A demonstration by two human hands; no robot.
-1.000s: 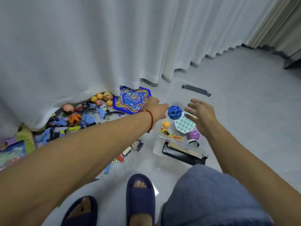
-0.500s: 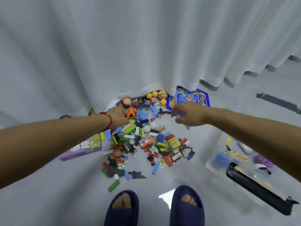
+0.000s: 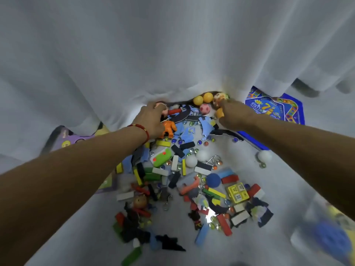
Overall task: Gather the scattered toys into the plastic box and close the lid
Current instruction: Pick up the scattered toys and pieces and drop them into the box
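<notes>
Hands at the curtain's [image 3: 172,54] hem, among scattered toys.
Left hand [image 3: 151,120] curls over a pink-headed doll [image 3: 163,110]; right hand [image 3: 230,114] closes on an orange ball [image 3: 219,112] (grip partly hidden).

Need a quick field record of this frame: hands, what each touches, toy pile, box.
left hand: at the curtain hem, fingers curled on a pink-headed figure, beside the orange figure
right hand: on the balls by the curtain, orange ball under its fingers; grip unclear
toy pile: blocks, marbles, balls scattered on the floor
board game: flat, partly under the curtain
plastic box: lower right, blurred, lid not visible
</notes>
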